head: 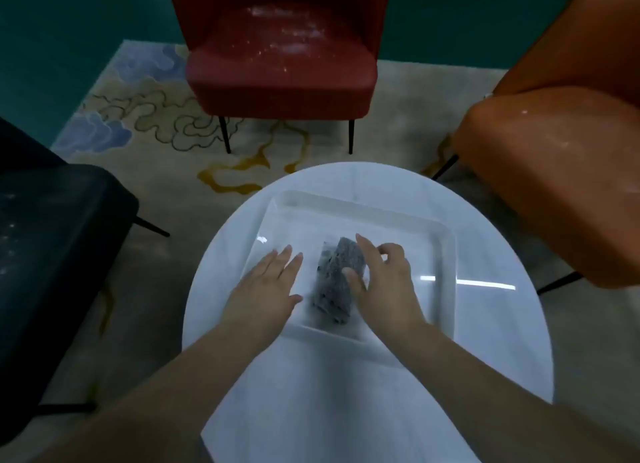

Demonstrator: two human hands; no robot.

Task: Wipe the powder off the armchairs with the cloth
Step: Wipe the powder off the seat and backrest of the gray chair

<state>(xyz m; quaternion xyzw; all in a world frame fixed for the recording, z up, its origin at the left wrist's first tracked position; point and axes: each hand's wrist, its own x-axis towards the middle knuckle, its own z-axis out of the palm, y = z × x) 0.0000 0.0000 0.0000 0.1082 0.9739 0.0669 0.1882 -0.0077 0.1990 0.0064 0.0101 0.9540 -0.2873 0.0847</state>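
Head view: three armchairs, red (282, 64), orange (561, 171) and black (52, 241), each flecked with powder (294, 33), ring one round table (485, 324). One grey cloth (337, 282) lies in a clear tray (446, 254). Right hand (384, 282) fingers rest curled on it; left hand (268, 286) flat, empty. No readable writing.

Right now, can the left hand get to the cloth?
Probably yes. The left hand lies open in the tray just beside the cloth, with nothing between them. The right hand is already on the cloth's other side.

Right hand (384, 282) grips grey cloth (337, 282) in tray (446, 254); left hand (266, 286) flat.
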